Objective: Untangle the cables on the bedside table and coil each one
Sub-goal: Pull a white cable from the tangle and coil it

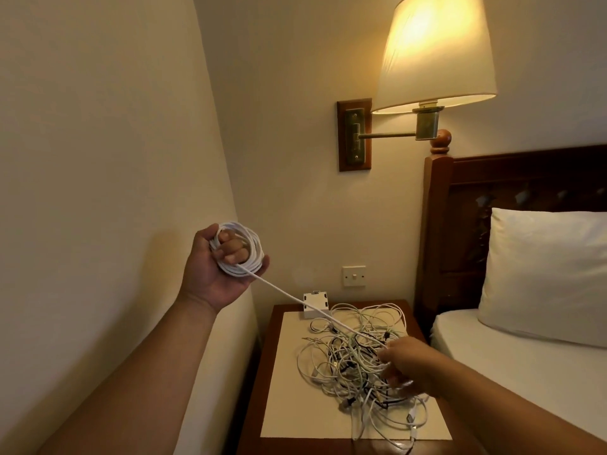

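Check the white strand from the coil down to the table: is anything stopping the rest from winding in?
In the air, nothing: the strand runs free from the coil in the left hand, passing the white box. At the right hand it enters the tangle, whose loops likely still hold its far end.

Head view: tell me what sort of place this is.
Likely a bedroom, perhaps a hotel room: a bed with white pillow and carved wooden headboard, a lit wall lamp, and a bedside table holding tangled cables.
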